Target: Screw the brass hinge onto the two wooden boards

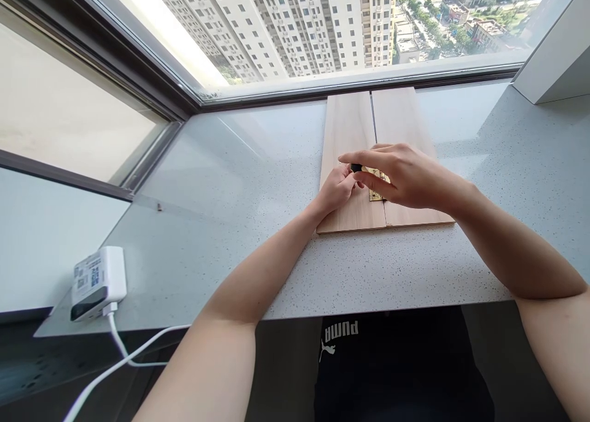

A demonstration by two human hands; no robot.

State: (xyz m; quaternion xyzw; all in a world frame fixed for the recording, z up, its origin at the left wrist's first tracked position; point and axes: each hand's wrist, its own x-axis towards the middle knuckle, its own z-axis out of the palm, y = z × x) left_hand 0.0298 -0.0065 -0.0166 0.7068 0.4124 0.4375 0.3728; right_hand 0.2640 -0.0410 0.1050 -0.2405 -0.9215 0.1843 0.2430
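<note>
hands [335,188] [410,176]: 2 | wooden boards [348,127]: 2 | brass hinge [376,193]: 1 | white charger [98,284]: 1 | white cable [118,343]: 1

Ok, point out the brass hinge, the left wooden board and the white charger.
Brass hinge [376,194]: head view, on its exposed lower end.
Left wooden board [348,130]: head view, on its bare far end.
White charger [88,279]: head view, on its printed label.

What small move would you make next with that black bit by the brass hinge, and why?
I'd probably lower the small black item onto the brass hinge, with the left hand steadying things beside it. The right hand holds the item just above the hinge, which spans the seam between two wooden boards.
</note>
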